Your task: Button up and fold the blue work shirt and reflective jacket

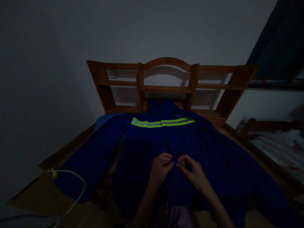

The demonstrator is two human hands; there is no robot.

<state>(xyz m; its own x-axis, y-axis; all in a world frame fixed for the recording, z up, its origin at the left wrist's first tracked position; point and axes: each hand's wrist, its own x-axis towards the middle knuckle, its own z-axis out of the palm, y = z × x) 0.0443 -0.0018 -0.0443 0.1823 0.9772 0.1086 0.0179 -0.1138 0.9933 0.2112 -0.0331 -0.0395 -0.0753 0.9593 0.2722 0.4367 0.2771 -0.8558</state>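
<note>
A dark blue work jacket (142,148) with a yellow-green and silver reflective stripe lies spread out, front side up, its collar at the far end and its sleeves reaching out to both sides. Over the middle of its front opening, my left hand (161,166) is closed, fingers curled toward the thumb at the placket. Facing it from the other side, my right hand (191,169) pinches thumb and forefinger together at the same front edge. The fingertips are a small gap apart. Dim light hides any button or zip between them.
A wooden shelf unit (166,89) stands behind the collar against the wall. At the left, a pale cable (82,180) loops over the jacket's cuff. A dark curtain (280,41) hangs at the right, above whitish bedding (282,148).
</note>
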